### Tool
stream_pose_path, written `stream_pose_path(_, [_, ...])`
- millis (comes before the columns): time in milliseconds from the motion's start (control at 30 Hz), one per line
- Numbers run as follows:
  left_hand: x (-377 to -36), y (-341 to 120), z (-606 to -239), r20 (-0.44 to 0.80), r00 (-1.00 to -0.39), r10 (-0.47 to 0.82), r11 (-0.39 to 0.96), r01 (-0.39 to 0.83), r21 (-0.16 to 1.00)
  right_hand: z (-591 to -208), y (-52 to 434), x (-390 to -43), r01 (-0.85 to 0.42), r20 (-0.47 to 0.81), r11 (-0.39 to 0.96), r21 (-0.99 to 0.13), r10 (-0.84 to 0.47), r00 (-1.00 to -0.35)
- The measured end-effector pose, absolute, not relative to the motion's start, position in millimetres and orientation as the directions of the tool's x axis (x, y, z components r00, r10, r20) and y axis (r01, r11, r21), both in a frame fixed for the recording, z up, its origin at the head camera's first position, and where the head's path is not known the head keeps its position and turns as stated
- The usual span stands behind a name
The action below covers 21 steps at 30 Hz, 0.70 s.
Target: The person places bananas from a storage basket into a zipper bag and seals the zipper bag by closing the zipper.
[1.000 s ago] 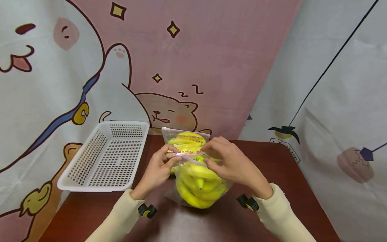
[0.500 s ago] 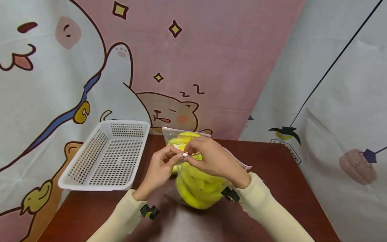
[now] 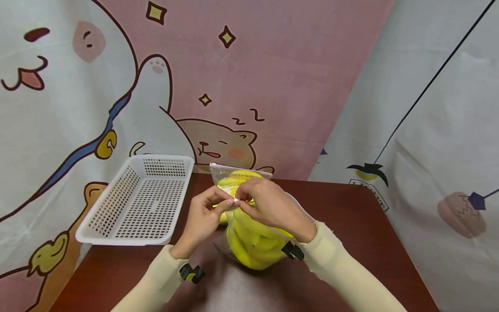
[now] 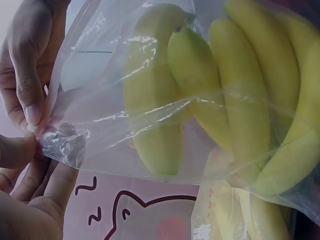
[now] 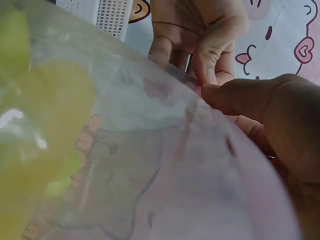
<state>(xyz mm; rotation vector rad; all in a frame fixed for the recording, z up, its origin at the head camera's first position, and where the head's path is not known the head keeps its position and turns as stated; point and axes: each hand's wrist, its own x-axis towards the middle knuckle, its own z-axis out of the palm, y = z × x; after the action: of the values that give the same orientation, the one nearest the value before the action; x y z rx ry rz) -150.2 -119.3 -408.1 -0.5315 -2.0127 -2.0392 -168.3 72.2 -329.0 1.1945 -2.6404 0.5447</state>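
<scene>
The clear plastic bag (image 3: 253, 234) of bananas (image 3: 249, 242) stands on the dark red table (image 3: 351, 225), its bottom on the tabletop and its mouth turned up toward the person. The bag's long axis runs from the table up to the fingertips. The bananas inside hang along that same line, stem ends up near the fingers, as the left wrist view shows.

Both hands meet at the left end of the bag's top edge. The left hand (image 3: 202, 216) pinches the corner between thumb and forefinger — it seems to be anchoring that end — and the right hand (image 3: 269, 206) pinches the strip just beside it, thumb and finger pressed together on the plastic, apparently working the seal. Holding the top keeps the bag upright.

A second bag of bananas (image 3: 238, 177) stands just beyond the fingers. Left of the left hand's knuckles, apart from them, sits a white perforated basket (image 3: 97, 216).
</scene>
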Motion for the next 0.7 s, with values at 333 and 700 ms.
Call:
stream_pose_path(333, [-151,-127,-414,0.383,-0.922,0.059,-0.091,0.377,0.922,-334,76,-169,-0.735,0.297,0.638,-0.229,-0.673,-0.677])
stream_pose_path(700, [-151,-135,-417,0.331,-0.942,0.051,-0.135,0.322,0.937,-343,89,-173,-0.731,0.298,0.647,-0.218,-0.669,-0.681])
